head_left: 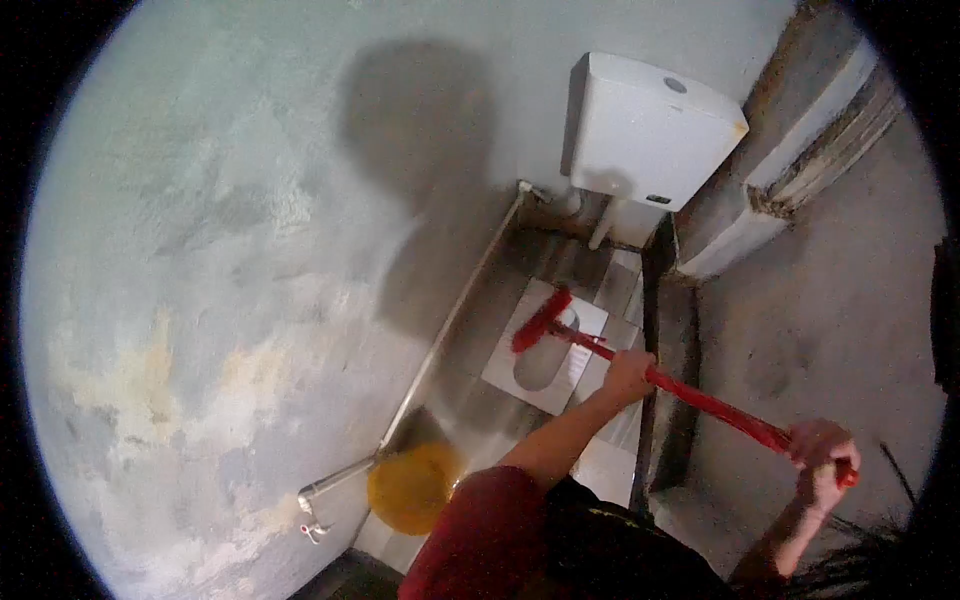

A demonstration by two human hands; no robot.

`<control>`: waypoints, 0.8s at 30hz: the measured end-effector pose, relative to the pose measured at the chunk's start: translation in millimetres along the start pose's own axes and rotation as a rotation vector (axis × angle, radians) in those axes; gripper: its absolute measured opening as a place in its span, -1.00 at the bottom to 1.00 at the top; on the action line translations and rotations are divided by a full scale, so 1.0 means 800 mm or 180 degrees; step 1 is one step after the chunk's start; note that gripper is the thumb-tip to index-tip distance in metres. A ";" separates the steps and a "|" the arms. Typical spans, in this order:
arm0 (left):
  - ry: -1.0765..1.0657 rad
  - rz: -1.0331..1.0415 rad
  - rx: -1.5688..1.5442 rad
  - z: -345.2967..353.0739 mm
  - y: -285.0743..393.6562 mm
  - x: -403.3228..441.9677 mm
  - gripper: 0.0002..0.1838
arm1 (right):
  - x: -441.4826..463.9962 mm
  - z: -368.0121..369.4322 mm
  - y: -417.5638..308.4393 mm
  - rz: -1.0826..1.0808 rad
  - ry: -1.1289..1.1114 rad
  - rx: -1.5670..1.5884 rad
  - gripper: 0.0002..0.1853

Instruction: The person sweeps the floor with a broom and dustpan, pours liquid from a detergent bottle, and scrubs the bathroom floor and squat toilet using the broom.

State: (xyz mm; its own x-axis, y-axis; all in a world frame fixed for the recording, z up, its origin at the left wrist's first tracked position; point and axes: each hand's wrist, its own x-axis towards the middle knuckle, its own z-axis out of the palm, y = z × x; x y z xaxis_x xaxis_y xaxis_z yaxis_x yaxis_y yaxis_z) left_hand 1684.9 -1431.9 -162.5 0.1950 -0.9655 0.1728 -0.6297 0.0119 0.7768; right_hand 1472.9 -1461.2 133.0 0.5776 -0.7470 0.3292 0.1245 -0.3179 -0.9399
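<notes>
Head view: a long-handled red brush point(708, 400) slants across the space, gripped in both hands. The left hand point(630, 376) is closed around the handle partway along, nearer the brush head. The right hand point(820, 460) is wrapped around the handle close to its far end, off to the right. The wide red bristled head point(541, 320) lies over a white rectangular squat toilet pan point(503, 368) set in the grey tiled floor point(470, 397); whether the bristles touch the pan cannot be told. Behind the pan, a white boxy cistern point(665, 125) is mounted on the wall. A round yellow container point(410, 490) sits on the floor beside the red-sleeved left arm, near a small wall tap point(313, 531).
</notes>
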 end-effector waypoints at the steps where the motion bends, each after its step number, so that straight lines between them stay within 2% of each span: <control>1: 0.0001 0.0016 0.0002 0.001 -0.006 0.012 -0.68 | 0.014 -0.016 -0.006 -0.0076 -0.0258 0.0314 -0.79; 3: 0.0341 0.0408 -0.0198 0.004 -0.020 0.020 -0.73 | 0.012 -0.017 0.002 -0.0137 -0.0481 0.0604 -0.79; 5: 0.0111 -0.0213 0.0243 -0.015 -0.062 0.037 -0.84 | -0.025 0.002 0.053 0.0365 0.0982 -0.0064 -0.87; 7: -0.0063 -0.0696 0.0578 -0.010 -0.153 0.059 -0.82 | -0.076 0.005 0.150 0.0568 0.0337 -0.1591 -0.96; 8: -0.0133 -0.0654 0.0553 0.008 -0.166 0.062 -0.82 | -0.066 0.041 0.155 0.0385 0.0366 -0.0817 -0.94; 10: -0.0616 -0.0088 0.0828 0.037 -0.179 0.071 -0.80 | -0.050 0.064 0.143 0.0188 0.0437 -0.0071 -0.90; 12: -0.0599 0.0146 0.0618 0.070 -0.119 0.063 -0.74 | -0.055 0.030 0.075 0.1143 0.0973 -0.1121 -0.90; 13: -0.0647 0.0443 0.0357 0.067 -0.080 0.055 -0.75 | -0.076 0.010 0.053 0.1273 0.1294 -0.1322 -0.90; 15: -0.0753 0.0497 0.0097 0.081 -0.029 0.043 -0.80 | -0.107 -0.040 0.019 0.1395 0.1681 -0.1540 -0.91; 17: -0.1591 0.0663 0.0309 0.086 0.007 0.041 -0.78 | -0.131 -0.069 0.000 0.0947 0.1430 -0.0982 -0.90; 18: -0.1625 0.0721 0.0299 0.088 0.018 0.046 -0.78 | -0.141 -0.073 -0.005 0.0793 0.1358 -0.0807 -0.89; 20: -0.1276 0.0661 0.0130 0.083 0.044 0.056 -0.77 | -0.166 -0.066 0.012 0.0884 0.1753 -0.1458 -0.91; 22: -0.1370 0.0436 0.0764 0.071 0.053 0.085 -0.85 | -0.194 -0.050 0.037 0.1017 0.2105 -0.2098 -0.90; 24: -0.1616 0.0375 0.0634 0.134 -0.020 0.095 -0.81 | -0.186 -0.001 0.053 0.1205 0.2111 -0.1907 -0.89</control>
State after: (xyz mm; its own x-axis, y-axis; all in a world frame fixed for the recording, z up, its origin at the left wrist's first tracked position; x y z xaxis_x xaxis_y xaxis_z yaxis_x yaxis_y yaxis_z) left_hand 1629.3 -1533.6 -227.0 -0.2411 -0.9653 -0.1000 -0.7649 0.1256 0.6318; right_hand 1391.5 -1364.2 44.0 -0.1001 -0.9802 0.1710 -0.5135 -0.0963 -0.8526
